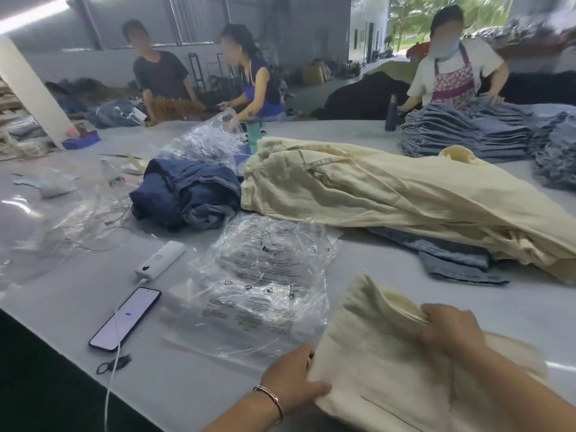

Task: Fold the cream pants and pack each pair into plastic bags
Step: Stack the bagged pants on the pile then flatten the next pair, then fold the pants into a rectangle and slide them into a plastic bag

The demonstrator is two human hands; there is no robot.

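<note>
Left hand: the left hand (291, 380), a thin bangle at its wrist, gripped the left edge of the folded cream cotton pants (383, 363), thumb on top.
Right hand: the right hand (452, 330) pinched the upper fold of the same pair, fingers curled over the cloth.
Folded pair: it lay at the near edge of the grey table (193, 381).
Bags: clear printed plastic bags (265, 294) lay just left of the pair.
Pile: unfolded cream pants (389, 194) sprawled behind, over blue denim garments (455, 263).
Nearby: a dark smartphone (126, 319) was cabled to a white power bank (160, 257).

Soft daylight — blurred, warped edges.
</note>
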